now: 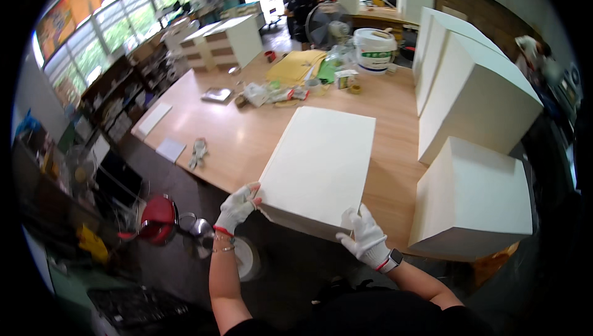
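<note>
A large white block (321,160), which looks like a stack of paper sheets, lies at the near edge of the wooden table. Its near end faces me. My left hand (238,206), in a white glove with bare fingertips, holds the near left corner. At the near right corner, my right hand (365,235), also gloved, has its thumb toward the front face and its fingers along the side. The undersides of both hands and of the block are hidden.
More white stacks (472,197) line the table's right side. Farther back are a white bucket (375,50), yellow sheets (296,66), plastic bags and a fan (327,22). Grey clips or a tool (197,152) lie at left. A red stool (159,214) stands on the floor.
</note>
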Demonstrator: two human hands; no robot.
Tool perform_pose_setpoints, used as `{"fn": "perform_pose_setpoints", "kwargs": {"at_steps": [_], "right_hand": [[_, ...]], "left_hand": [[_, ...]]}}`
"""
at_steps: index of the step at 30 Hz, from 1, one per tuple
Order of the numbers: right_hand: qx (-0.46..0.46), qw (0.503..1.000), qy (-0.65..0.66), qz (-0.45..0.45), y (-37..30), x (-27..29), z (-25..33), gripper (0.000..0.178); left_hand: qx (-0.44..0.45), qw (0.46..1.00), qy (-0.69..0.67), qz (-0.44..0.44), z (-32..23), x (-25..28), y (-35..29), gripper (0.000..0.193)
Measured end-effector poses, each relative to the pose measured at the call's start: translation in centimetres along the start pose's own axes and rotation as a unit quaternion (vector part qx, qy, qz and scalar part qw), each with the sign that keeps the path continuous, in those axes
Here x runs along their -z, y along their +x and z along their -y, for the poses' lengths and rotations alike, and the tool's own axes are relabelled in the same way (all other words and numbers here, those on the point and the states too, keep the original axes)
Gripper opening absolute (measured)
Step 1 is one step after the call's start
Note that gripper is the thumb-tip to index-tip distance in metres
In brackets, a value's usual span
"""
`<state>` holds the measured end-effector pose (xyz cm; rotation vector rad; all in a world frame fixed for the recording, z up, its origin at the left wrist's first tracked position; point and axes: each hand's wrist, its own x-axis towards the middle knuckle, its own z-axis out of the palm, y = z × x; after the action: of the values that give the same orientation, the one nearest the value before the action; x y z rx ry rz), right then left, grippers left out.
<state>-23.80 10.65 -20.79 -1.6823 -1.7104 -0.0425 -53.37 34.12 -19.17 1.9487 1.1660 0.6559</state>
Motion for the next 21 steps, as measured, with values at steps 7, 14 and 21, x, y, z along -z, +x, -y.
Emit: {"fn": "perform_pose_setpoints", "kwargs": {"at_steps": [7,14,21], "right_hand": [[-0.028,0.998,0.016,0.051,-0.6,-0.1,1.6,0.077],[-0.053,0.995,0.06,0.064,-1.0,-0.1,1.1,0.073],[-0.117,0.895,0.409,0.132,-5.7,14.8,-2.4,0.037]], "left_hand": [[0.08,0.993,0.078,-0.047,0.4,-0.5,2.3,0.027],[0.062,0.991,0.108,-0.05,-0.3,-0.1,2.7,0.026],[-0.06,0.955,0.207,-0.204,-6.7,-2.9,1.8,0.039]]}}
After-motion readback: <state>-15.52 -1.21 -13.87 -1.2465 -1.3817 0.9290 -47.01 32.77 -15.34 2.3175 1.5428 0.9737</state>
